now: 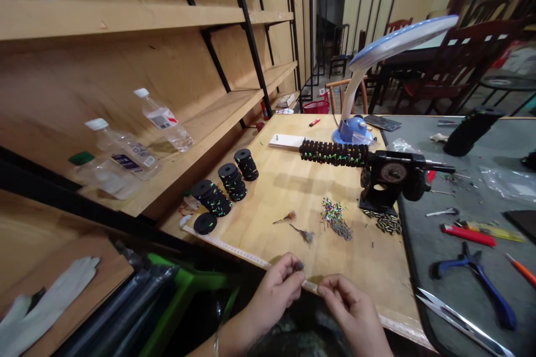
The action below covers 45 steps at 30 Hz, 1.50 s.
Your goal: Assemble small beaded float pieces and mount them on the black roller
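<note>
One small dk-grey tuft, texture blurred, pokes from the L hand, thumb & fingers pinched tight on it by the table edge; R hand is curled, thumb near index, can't tell if it's gripping anything. Beyond: 2 thin-stemmed, flared bundles, 1 w/ orange at its head, then heaped multicol. beads, matte blk ridged spools, glossy blue-&-wht lamp.

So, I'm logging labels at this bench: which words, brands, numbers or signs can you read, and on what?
Nothing reads clearly enough to quote.
Middle bottle, dark label: large pale characters, too blurred.
Farther white-capped bottle, label with barcode: too small.
Measuring strip: marks too small.
Round dial on the black machine: markings too small.
Triangular sticker on the shelf: too small.
</note>
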Tool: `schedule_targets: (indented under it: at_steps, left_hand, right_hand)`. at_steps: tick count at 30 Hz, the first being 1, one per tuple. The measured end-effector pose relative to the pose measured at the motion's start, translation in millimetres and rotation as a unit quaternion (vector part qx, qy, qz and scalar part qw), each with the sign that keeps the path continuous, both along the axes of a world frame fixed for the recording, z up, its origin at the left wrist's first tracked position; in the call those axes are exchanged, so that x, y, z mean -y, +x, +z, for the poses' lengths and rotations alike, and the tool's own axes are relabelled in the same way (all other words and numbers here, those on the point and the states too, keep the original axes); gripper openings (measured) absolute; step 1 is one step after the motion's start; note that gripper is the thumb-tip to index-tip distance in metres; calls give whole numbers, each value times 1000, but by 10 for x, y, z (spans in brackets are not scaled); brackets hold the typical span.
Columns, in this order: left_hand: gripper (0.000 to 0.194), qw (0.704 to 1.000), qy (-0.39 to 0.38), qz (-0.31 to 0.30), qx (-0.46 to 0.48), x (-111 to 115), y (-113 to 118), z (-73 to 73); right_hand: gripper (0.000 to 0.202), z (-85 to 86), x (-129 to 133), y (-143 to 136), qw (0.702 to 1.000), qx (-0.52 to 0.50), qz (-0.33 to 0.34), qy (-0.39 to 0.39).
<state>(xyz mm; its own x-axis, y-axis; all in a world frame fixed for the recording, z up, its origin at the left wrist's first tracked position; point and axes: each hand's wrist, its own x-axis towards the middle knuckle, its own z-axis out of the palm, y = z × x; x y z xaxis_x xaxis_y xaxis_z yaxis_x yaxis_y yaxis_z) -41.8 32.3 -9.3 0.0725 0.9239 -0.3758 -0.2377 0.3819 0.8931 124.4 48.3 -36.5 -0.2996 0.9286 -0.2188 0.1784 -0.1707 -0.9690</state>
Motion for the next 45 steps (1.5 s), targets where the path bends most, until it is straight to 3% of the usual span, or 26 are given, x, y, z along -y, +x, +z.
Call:
schedule_targets:
  at_steps: [12,19,26,45]
  left_hand:
    - [39,1000,-16,17,13,-5,36,-22]
    - [38,999,8,40,7,-2,17,-26]
    - [34,999,10,47,11,10,-14,-34]
    - [36,1000,-7,14,7,30,56,-32]
  right_hand:
    - [44,81,-43,-19,997,-60,-49,-20]
    - [25,139,27,2,996,-78,-45,-22]
    - [31,105,19,-15,998,-64,-20,-3]
    - [42,-74,0,49,996,-38,-76,-2]
